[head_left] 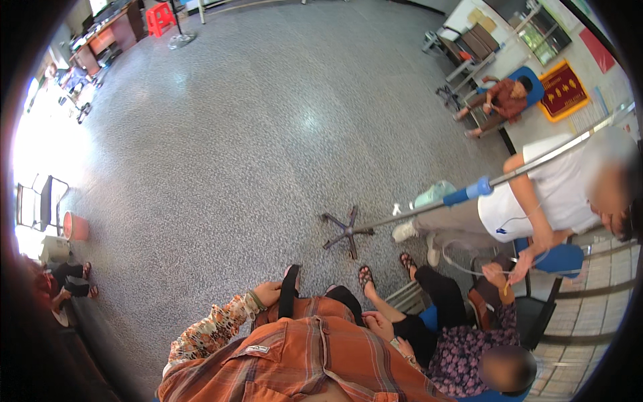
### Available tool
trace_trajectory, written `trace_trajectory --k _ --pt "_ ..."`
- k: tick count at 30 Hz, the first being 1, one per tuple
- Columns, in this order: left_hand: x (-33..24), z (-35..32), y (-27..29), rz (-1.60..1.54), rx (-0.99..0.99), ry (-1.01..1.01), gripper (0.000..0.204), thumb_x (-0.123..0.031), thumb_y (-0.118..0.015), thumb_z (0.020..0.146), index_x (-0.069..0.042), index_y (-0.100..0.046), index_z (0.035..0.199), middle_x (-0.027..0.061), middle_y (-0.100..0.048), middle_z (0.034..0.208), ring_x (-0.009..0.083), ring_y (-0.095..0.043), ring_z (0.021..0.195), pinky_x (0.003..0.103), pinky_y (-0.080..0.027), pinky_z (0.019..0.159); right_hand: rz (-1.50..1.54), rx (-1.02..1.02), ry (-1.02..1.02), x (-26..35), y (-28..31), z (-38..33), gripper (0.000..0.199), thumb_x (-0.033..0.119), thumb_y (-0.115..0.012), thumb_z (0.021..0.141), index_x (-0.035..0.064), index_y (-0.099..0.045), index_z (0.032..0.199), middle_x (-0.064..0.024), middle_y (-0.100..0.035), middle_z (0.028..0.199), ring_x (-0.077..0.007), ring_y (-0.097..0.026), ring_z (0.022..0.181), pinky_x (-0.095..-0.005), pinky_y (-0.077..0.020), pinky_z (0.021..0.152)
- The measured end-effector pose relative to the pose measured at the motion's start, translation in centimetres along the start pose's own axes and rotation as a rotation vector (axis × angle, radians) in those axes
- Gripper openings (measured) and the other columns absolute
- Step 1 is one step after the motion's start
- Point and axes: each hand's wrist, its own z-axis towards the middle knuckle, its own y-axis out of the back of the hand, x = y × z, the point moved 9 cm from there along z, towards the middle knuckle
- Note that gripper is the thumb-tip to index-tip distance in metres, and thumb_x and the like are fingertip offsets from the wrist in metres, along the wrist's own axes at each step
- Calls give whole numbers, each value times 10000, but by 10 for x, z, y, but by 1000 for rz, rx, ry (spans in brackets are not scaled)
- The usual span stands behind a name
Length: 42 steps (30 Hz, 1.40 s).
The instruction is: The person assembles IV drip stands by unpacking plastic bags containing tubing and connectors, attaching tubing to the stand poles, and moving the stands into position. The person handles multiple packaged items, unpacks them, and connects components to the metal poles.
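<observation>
My left hand (268, 293) lies on my left thigh, fingers against the hem of my orange plaid shirt (301, 348) and next to a black strip of clothing (288, 292). A patterned sleeve (214, 328) and a bracelet show behind it. My right hand (380, 325) rests by my right thigh, close to the dark trousers (347, 300); its fingers look loosely extended. Neither hand shows anything in it. To my right, a seated person in a floral top (459, 352) raises a hand (497, 275), which a standing person in white (562, 181) handles beside thin clear tubing (455, 258).
A metal drip stand (402, 216) slants across the right, on a wheeled base (349, 231). Another person (506, 100) sits by the far right wall. At left are a bucket (76, 226) and a chair (48, 201); a desk (110, 37) and red stool (159, 18) stand far off.
</observation>
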Motion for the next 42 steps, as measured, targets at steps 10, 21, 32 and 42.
trace_trajectory --k 10,21,32,42 --pt "28 16 70 -158 -341 -123 307 -327 -635 707 -22 -606 736 92 -601 674 181 -572 655 338 -431 593 -334 -51 174 17 -8 136 237 275 -503 807 75 -588 902 -42 -585 661 -109 -548 575 -261 -432 520" --pt "92 70 169 104 -436 114 291 -334 -524 762 -113 -613 930 110 -603 910 242 -577 791 347 -453 706 -191 119 -20 129 -29 296 383 388 -499 789 38 -596 908 -57 -596 725 -151 -544 650 -282 -431 602" --pt "70 40 242 -725 -146 606 378 -374 -485 822 -79 -540 1053 40 -578 974 142 -533 852 315 -436 740 -302 275 -133 246 -66 470 393 371 -509 816 36 -540 1019 -78 -578 887 -139 -539 762 -288 -434 650" --pt "75 125 434 -681 -263 536 379 -377 -486 815 -81 -545 1045 45 -578 963 150 -532 847 320 -437 738 -356 417 43 432 -211 685 396 366 -492 823 43 -512 1052 -87 -551 936 -155 -523 807 -306 -426 678"
